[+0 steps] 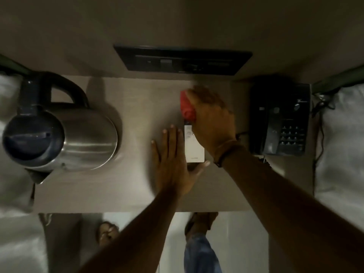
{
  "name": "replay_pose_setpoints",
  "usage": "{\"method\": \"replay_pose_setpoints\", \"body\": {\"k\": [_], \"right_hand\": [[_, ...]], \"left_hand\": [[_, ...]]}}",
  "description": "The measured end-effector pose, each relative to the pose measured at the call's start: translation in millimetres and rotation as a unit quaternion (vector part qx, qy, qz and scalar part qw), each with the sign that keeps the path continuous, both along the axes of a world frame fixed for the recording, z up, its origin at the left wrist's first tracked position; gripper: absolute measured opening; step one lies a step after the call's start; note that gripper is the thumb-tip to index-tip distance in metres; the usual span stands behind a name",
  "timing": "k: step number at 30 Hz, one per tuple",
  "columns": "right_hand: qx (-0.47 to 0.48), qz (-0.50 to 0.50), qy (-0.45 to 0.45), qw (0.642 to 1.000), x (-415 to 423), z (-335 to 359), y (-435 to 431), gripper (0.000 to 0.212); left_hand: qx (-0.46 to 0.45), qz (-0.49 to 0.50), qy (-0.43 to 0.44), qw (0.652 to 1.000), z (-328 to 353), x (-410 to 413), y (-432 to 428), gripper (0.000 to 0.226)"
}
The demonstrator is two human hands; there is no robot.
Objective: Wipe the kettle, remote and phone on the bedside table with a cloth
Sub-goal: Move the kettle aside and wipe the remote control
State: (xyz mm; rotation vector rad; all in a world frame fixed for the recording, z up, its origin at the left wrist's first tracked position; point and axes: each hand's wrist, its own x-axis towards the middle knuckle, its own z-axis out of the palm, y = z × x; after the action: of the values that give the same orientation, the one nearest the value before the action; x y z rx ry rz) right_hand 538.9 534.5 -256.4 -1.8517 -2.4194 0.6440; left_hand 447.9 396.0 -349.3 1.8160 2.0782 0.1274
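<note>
Both hands work the white remote [194, 147]: left hand [173, 166] flat, steadying its side, right hand [211, 117] clutching the red cloth [187, 106] at its far end, long axis pointing away.

From my feed the room is dim, with a plain beige wall [177, 20] filling the top of the view and a dark switch panel [183, 60] set into it just above the bedside table [137, 107], whose top is a pale wood-grain surface. I see white bedding [340, 134] pressed against the table's right side and more white bedding [11, 194] along its left side. Below the table's near edge I can make out a light floor [149, 223], though it is blurred.
</note>
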Motion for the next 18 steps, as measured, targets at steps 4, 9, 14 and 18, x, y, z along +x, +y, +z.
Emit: {"method": "replay_pose_setpoints", "body": {"k": [4, 9, 14, 18], "right_hand": [[-0.051, 0.074, -0.058, 0.994, 4.5, -11.5, -21.3, 0.075], [-0.126, 0.080, -0.031, 0.988, 13.9, 15.4, -45.4, 0.069], [-0.106, -0.009, 0.063, 0.992, 12.6, 30.3, -24.5, 0.060], [-0.068, 0.036, -0.028, 0.997, -6.7, 10.7, -4.5, 0.065]], "left_hand": [[0.008, 0.001, 0.032, 0.999, -8.6, -0.1, -0.7, 0.119], [-0.019, -0.002, 0.054, 0.998, -6.0, 1.5, -0.7, 0.117], [0.009, 0.012, 0.043, 0.999, -0.7, 3.3, -1.0, 0.117], [0.003, 0.014, 0.047, 0.999, 0.7, 3.3, 0.1, 0.114]]}}
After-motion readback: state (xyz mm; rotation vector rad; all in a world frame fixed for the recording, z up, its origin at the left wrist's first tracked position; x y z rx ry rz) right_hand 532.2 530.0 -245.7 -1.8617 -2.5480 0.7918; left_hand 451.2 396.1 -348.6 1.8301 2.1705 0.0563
